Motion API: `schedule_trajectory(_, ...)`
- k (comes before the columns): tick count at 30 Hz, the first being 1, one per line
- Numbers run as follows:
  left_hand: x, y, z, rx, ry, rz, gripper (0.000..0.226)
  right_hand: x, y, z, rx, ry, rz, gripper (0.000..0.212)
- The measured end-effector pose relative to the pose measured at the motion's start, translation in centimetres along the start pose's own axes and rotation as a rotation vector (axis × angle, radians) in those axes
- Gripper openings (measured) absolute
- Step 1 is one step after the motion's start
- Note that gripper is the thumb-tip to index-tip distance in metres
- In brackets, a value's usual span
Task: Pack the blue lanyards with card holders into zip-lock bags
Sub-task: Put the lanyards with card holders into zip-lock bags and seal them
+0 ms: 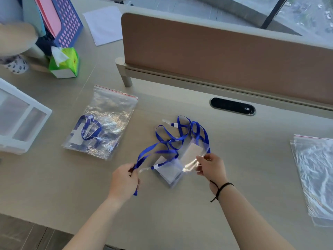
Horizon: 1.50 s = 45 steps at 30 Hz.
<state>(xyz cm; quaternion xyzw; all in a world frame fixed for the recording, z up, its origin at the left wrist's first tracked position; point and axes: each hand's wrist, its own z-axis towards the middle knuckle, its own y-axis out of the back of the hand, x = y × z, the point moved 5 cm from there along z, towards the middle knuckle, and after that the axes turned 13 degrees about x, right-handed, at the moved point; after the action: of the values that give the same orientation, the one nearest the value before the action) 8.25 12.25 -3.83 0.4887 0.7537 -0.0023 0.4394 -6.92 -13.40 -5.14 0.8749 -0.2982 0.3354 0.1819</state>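
tissue pack [64, 63], file rack [67, 20], paper [105, 24]

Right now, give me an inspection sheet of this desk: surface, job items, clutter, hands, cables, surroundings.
Surface: pale wood-look desk.
Job's things: tangled blue ribbon lanyards with clear plastic card holders at centre; one clear red-striped zip-lock bag at left already holding a blue lanyard; stack of empty zip-lock bags at right.
Clutter: green tissue pack, white plastic drawer box, white paper sheet, blue perforated file rack.
Hands: left hand pinches a lanyard strap; right hand grips a clear card holder.
Cables: nothing seen; black oval cable port only.
Surroundings: brown desk divider panel.
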Motion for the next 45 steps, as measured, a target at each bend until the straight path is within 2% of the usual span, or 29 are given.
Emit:
schedule_trajectory(4,-3.5,0.4,-1.6,0.048,-0.048,0.056,0.025,-0.1,0.9,-2.7,0.006,0.016,0.038,0.008)
schedule_trajectory(7,-7.8,-0.1,-3.4,0.108,-0.142,0.002,0.027,-0.3,0.5,-4.4,0.074,-0.009,0.047,0.006)
schedule_trajectory(11,-13.6,-1.3,-6.2,0.186,-0.343,-0.021,0.028,-0.7,-1.2,-7.0,0.272,-0.137,0.146,0.013)
schedule_trajectory(14,-16.1,-2.6,-8.1,0.323,-0.494,0.035,0.027,-0.2,-2.7,-8.6,0.452,-0.220,0.228,0.016)
schedule_trajectory(16,-16.1,-3.3,-8.9,0.408,-0.538,0.082,0.021,0.4,-3.0,-8.9,0.507,-0.223,0.266,0.018)
schedule_trajectory(18,-14.9,-3.6,-9.0,0.462,-0.531,0.102,0.015,1.0,-2.9,-8.9,0.526,-0.208,0.330,0.023)
schedule_trajectory(23,-11.6,-3.5,-8.8,0.499,-0.376,0.170,0.019,3.0,-1.6,-9.1,0.525,-0.132,0.527,0.023)
schedule_trajectory(26,-10.9,-3.5,-8.6,0.523,-0.297,0.244,0.020,3.7,-0.7,-9.3,0.499,-0.103,0.556,0.022)
schedule_trajectory(30,-11.4,-4.4,-8.5,0.601,-0.232,0.276,0.022,4.5,0.5,-9.6,0.504,-0.041,0.593,0.034)
schedule_trajectory(35,-12.8,-5.8,-7.8,0.613,-0.272,0.238,0.016,5.4,2.5,-10.2,0.473,0.034,0.499,0.026)
schedule_trajectory(38,-13.6,-7.0,-7.4,0.625,-0.309,0.277,0.020,5.6,3.9,-10.6,0.437,0.034,0.412,0.026)
schedule_trajectory(41,-15.2,-7.8,-6.6,0.515,-0.427,0.413,0.023,5.9,5.3,-11.1,0.468,0.040,0.340,0.031)
schedule_trajectory(43,-17.1,-7.9,-6.6,0.459,-0.451,0.421,0.037,6.1,6.1,-11.6,0.517,0.045,0.279,0.036)
schedule_trajectory(45,-18.9,-8.5,-6.8,0.498,-0.435,0.361,0.053,6.2,7.1,-11.8,0.549,0.045,0.226,0.033)
